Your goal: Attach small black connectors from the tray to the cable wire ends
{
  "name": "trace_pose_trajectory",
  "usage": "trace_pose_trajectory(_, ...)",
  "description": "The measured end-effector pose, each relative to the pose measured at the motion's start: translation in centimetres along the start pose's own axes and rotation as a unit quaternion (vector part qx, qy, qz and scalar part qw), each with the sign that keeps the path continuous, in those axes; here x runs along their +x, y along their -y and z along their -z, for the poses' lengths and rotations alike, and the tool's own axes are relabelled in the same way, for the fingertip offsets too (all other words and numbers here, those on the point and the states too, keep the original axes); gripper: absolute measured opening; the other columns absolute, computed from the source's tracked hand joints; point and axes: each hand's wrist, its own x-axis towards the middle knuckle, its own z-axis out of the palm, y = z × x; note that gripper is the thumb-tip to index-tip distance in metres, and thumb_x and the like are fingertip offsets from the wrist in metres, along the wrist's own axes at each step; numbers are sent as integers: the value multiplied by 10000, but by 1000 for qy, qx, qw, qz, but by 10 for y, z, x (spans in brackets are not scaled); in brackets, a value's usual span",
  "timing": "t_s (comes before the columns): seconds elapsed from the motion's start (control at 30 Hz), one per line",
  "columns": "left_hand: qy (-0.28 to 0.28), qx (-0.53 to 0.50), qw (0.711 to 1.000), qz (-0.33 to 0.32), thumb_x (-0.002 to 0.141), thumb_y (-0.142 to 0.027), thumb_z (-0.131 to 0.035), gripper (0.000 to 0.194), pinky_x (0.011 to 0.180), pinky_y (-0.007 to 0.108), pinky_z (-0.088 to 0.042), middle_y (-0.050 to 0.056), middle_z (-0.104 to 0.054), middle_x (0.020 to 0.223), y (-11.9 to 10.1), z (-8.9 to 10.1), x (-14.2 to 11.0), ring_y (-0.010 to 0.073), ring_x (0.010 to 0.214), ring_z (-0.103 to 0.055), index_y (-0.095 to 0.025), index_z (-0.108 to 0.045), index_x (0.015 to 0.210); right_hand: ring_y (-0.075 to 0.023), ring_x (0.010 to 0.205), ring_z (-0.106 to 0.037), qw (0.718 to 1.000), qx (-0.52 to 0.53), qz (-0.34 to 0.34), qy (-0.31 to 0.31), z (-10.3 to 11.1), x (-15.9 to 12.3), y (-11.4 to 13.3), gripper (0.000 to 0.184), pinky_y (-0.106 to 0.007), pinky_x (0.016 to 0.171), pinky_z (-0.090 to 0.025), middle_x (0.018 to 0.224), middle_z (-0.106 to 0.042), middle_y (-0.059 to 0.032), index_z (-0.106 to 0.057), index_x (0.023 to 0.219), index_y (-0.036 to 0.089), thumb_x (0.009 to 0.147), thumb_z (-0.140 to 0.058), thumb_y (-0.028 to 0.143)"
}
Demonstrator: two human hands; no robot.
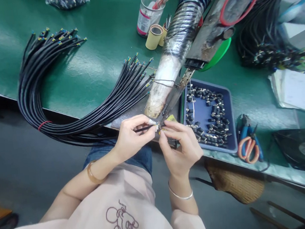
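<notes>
Close to the table's front edge, my left hand (130, 136) pinches a black cable (142, 128) near its stripped end, where small coloured wires show. My right hand (181, 144) meets it there, thumb and forefinger closed on something too small to make out. Directly above the fingertips, a slim metal tool (177, 92) slants down from a fixed arm. Beside it hangs the mouth of a white-wrapped duct (156, 96). A bundle of black cables (27, 90) with bared ends, tied with a red band (44, 125), curves over the table on the left.
Right of my hands, a blue tray (233, 121) holds many small black-and-metal connectors. Blue-handled pliers and orange-handled scissors (249, 148) lie beside it. Behind stand a plastic tub (143, 20) and a yellow roll (154, 38). Papers (302, 91) and more cables (257, 28) are at right.
</notes>
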Motion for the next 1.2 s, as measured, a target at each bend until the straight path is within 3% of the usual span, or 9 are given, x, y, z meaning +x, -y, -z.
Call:
trace_pose_trajectory(0.37, 29, 2, 1000, 2, 756, -219, -672, 133, 530, 164, -412, -23, -554, 647, 1, 0, -1, 70, 573, -469, -139, -616, 665, -166, 891, -771, 1000, 21, -5, 13, 5, -5, -3, 208, -287, 761, -667, 1006, -781, -55, -609, 873, 215, 831, -719, 43)
trace_pose_trajectory(0.7, 71, 44, 994, -66, 770, -145, -655, 81, 481, 151, -376, -9, -610, 642, 1, 6, -6, 60, 537, -467, -124, -668, 692, -164, 857, -785, 996, 81, -28, -26, 11, -11, -2, 237, -273, 769, -647, 873, -791, -9, -664, 948, 208, 837, -702, 1)
trace_pose_trajectory(0.87, 100, 18, 995, -24, 800, -187, -654, 96, 537, 178, -466, 23, -679, 655, 2, 11, -10, 92, 566, -563, -119, -701, 750, -177, 841, -801, 996, 76, -24, 35, 16, -12, 4, 199, -252, 699, -645, 938, -815, -24, -663, 927, 210, 851, -707, 31)
trace_pose_trajectory(1.1, 125, -88, 986, 65, 833, -226, -658, 119, 547, 187, -486, 4, -660, 607, 0, 17, -7, 74, 510, -554, -134, -655, 758, -152, 719, -786, 992, 25, 98, 76, 20, -15, 10, 217, -238, 638, -627, 909, -823, -25, -675, 932, 205, 833, -728, 18)
trace_pose_trajectory(1.2, 137, -107, 981, 87, 801, -233, -706, 115, 549, 184, -476, -1, -648, 595, 0, 19, -6, 81, 532, -571, -124, -682, 774, -149, 703, -782, 997, 44, 56, 33, 21, -17, 9, 229, -247, 658, -641, 849, -810, 0, -680, 964, 203, 846, -706, 8)
